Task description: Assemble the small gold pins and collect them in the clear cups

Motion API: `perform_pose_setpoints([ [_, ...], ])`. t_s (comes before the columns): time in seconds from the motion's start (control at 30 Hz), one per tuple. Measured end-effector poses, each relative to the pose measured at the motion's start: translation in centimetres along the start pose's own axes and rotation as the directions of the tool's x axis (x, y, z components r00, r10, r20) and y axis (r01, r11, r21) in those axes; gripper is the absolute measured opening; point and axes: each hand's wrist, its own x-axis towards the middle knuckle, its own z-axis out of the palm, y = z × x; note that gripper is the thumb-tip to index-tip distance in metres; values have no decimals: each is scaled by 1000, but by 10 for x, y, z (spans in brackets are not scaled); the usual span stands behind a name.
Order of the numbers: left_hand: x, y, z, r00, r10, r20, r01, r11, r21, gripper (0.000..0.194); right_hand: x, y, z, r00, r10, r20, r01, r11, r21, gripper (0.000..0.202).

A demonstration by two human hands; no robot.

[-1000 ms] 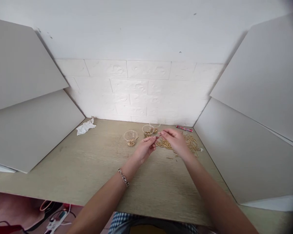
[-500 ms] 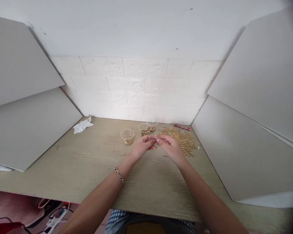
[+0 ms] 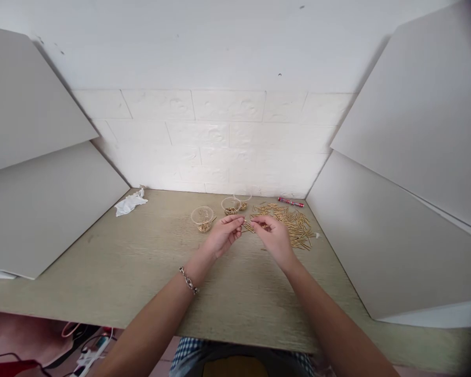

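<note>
Work is apparently sitting midway, the left hand (image 3: 222,233) and right hand (image 3: 275,239) pinching tiny indistinct pieces (image 3: 245,221) between fingers (image 3: 234,224), many slim gold metal rods (image 3: 298,224) lying loose.

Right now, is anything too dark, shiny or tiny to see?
Head view: top-right corner nearly black; brick-patterned wall shines palely; soft shadow dims the tabletop below the left hand and right hand; fingertip details are too small to tell.
</note>
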Motion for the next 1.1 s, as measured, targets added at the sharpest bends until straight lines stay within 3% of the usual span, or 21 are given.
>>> perform_pose_setpoints([
  [0.23, -2, -2, 1, 999, -31, 21, 31, 999, 20, 22, -3, -2, 1, 990, -130, -57, 125, 988, -85, 18],
  [0.47, -3, -3, 3, 998, -57, 39, 57, 998, -7, 25, -6, -5, 3, 951, -297, -86, 276, 940, -202, 14],
  [0.87, -2, -6, 1, 997, -31, 77, 31, 1000, -4, 25, -9, -5, 5, 926, -362, -101, 324, 906, -273, 15],
  [1.1, -3, -6, 4, 997, 72, 12, -73, 990, 122, 30, -9, 2, 5, 913, -403, -63, 353, 858, -372, 18],
])
